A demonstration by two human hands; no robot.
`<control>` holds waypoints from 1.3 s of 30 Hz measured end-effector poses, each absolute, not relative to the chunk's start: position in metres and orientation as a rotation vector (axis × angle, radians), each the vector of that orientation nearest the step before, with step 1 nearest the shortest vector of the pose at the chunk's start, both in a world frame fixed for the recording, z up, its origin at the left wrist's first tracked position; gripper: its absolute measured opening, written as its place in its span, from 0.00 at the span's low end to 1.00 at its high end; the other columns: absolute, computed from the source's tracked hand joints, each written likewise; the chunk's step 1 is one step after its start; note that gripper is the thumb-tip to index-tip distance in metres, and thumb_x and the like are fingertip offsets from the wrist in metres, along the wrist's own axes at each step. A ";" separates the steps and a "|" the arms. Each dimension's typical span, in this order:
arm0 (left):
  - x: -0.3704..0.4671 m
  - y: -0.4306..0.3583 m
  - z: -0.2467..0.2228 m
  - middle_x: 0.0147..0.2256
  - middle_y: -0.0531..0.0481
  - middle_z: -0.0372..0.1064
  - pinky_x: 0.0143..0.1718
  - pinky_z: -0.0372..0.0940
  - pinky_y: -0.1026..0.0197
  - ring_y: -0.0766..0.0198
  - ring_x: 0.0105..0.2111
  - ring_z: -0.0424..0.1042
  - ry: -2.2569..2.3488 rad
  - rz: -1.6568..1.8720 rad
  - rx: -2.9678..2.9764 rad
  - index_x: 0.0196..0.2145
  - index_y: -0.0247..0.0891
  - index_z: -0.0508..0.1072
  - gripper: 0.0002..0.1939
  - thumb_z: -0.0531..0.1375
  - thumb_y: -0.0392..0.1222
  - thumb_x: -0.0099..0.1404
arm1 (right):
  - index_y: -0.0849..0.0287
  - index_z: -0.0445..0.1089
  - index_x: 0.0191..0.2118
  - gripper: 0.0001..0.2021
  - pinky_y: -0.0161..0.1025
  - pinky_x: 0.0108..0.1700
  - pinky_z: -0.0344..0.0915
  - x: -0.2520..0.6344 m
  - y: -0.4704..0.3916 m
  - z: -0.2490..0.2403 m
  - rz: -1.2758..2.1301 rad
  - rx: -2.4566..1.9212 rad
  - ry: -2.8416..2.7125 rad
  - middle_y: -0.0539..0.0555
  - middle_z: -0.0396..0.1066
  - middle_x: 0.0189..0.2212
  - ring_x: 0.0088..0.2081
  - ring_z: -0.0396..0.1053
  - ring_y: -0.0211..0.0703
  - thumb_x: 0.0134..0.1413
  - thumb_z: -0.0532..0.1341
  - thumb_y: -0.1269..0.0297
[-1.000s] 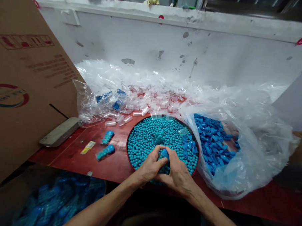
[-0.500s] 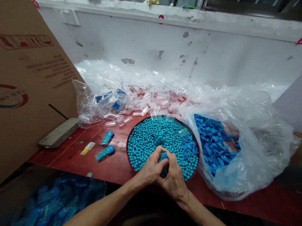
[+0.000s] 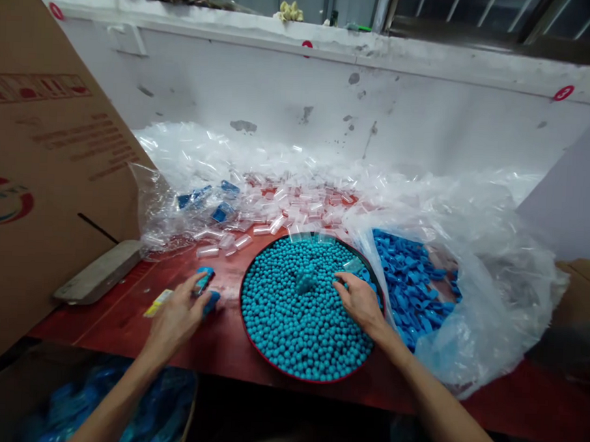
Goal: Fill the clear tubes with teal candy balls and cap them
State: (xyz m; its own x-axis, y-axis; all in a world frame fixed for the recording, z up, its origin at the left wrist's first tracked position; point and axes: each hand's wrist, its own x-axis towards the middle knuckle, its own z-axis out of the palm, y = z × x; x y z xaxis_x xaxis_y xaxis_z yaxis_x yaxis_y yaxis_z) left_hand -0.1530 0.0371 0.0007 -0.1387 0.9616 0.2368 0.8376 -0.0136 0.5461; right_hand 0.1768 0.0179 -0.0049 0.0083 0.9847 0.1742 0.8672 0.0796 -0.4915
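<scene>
My left hand [image 3: 176, 317] is over the table's left part, thumb and forefinger apart, beside two small clear tubes with blue caps, one farther tube [image 3: 205, 279] and one nearer tube [image 3: 212, 302]. Its fingers partly cover both, and the palm side is hidden. Over the right side of a round tray [image 3: 243, 310] hovers my right hand [image 3: 360, 302], thumb and forefinger slightly apart with nothing visible between them. Teal beads [image 3: 290, 331] fill the tray, with a small raised clump [image 3: 305, 278] in the middle. Several blue caps [image 3: 365, 274] lie at its right, partly behind my right hand.
Clear plastic tubes [image 3: 300, 205] are strewn behind the tray. A plastic bag [image 3: 497, 288] holding blue caps [image 3: 409, 284] lies right. At left stand a cardboard box [image 3: 54, 139], a grey block [image 3: 100, 271] and a yellow label [image 3: 158, 303]. Blue items [image 3: 115, 402] fill a box below.
My hands were together over the tray's near edge around a blue piece. They have parted: the left went left to the capped tubes, the right moved to the tray's right side.
</scene>
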 end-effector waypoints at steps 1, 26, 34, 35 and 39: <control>-0.150 0.037 0.001 0.37 0.46 0.68 0.36 0.61 0.58 0.57 0.34 0.68 2.074 0.873 1.955 0.46 0.37 0.64 0.21 0.51 0.48 0.56 | 0.59 0.66 0.43 0.12 0.39 0.44 0.61 0.172 0.023 -0.006 0.311 -1.808 -1.928 0.55 0.69 0.41 0.43 0.66 0.44 0.54 0.52 0.64; -0.012 0.047 -0.015 0.26 0.52 0.64 0.33 0.58 0.62 0.62 0.29 0.66 1.323 0.537 2.116 0.39 0.39 0.62 0.10 0.49 0.43 0.59 | 0.56 0.66 0.40 0.13 0.36 0.36 0.61 0.233 0.002 0.018 0.262 -2.239 -1.830 0.54 0.72 0.33 0.36 0.69 0.44 0.56 0.48 0.59; -0.002 0.041 -0.027 0.28 0.53 0.64 0.32 0.58 0.64 0.65 0.29 0.63 1.125 0.563 1.912 0.34 0.37 0.65 0.10 0.50 0.43 0.57 | 0.59 0.62 0.41 0.10 0.35 0.34 0.59 0.191 0.007 -0.006 0.271 -2.398 -2.186 0.57 0.70 0.35 0.36 0.69 0.45 0.53 0.51 0.65; -0.002 0.041 -0.026 0.27 0.54 0.63 0.30 0.58 0.65 0.66 0.28 0.63 1.103 0.547 1.861 0.33 0.37 0.64 0.09 0.50 0.44 0.57 | 0.59 0.62 0.42 0.10 0.35 0.35 0.59 0.192 0.009 -0.006 0.293 -2.402 -2.172 0.57 0.71 0.34 0.36 0.69 0.45 0.54 0.49 0.67; 0.000 0.040 -0.024 0.24 0.57 0.59 0.20 0.54 0.68 0.71 0.20 0.59 1.008 0.434 1.551 0.33 0.36 0.61 0.09 0.50 0.43 0.56 | 0.58 0.60 0.47 0.15 0.35 0.36 0.58 0.193 0.012 0.002 0.492 -2.130 -2.023 0.54 0.70 0.32 0.34 0.68 0.42 0.55 0.46 0.68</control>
State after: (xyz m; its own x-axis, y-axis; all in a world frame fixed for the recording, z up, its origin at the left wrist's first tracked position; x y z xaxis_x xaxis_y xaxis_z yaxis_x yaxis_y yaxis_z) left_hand -0.0005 0.0400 -0.0235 0.5585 0.7894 -0.2550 0.3568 0.0489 0.9329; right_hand 0.1933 0.0119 0.0024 0.0296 0.9918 -0.1245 0.9382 -0.0705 -0.3389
